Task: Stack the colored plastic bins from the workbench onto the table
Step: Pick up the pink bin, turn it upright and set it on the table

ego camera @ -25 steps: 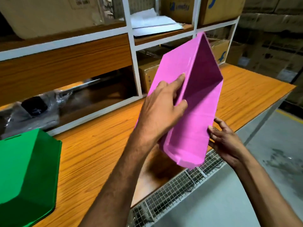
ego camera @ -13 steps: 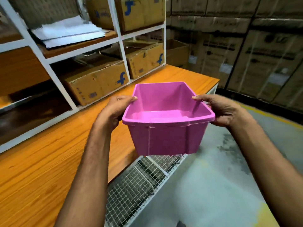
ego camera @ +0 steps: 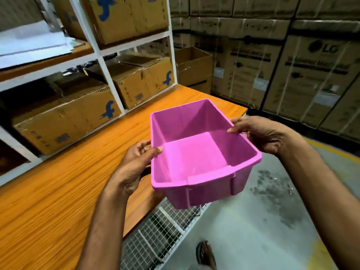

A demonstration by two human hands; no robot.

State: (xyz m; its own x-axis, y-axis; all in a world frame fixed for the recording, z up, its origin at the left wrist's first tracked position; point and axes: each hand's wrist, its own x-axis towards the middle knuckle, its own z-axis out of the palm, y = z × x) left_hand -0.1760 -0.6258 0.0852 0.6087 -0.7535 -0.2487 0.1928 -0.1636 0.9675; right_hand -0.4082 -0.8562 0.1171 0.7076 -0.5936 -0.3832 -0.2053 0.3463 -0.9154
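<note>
An empty pink plastic bin (ego camera: 194,158) hangs in the air, open side up, over the front edge of the orange workbench (ego camera: 64,182). My left hand (ego camera: 136,164) grips the bin's left rim, thumb inside. My right hand (ego camera: 261,133) holds the right rim, thumb over the edge. The bin tilts slightly toward me. No other coloured bin is in view.
A white shelf rack (ego camera: 109,75) with cardboard boxes (ego camera: 64,119) stands at the back of the workbench. Stacked large cartons (ego camera: 292,65) line the far wall. A wire mesh panel (ego camera: 161,230) runs under the bench edge. Grey concrete floor (ego camera: 263,221) and my sandalled foot (ego camera: 205,254) lie below.
The bin went from tipped on edge to upright, held at both rims. My view swung right, away from the green bin, and the pink bin now tilts toward me.
</note>
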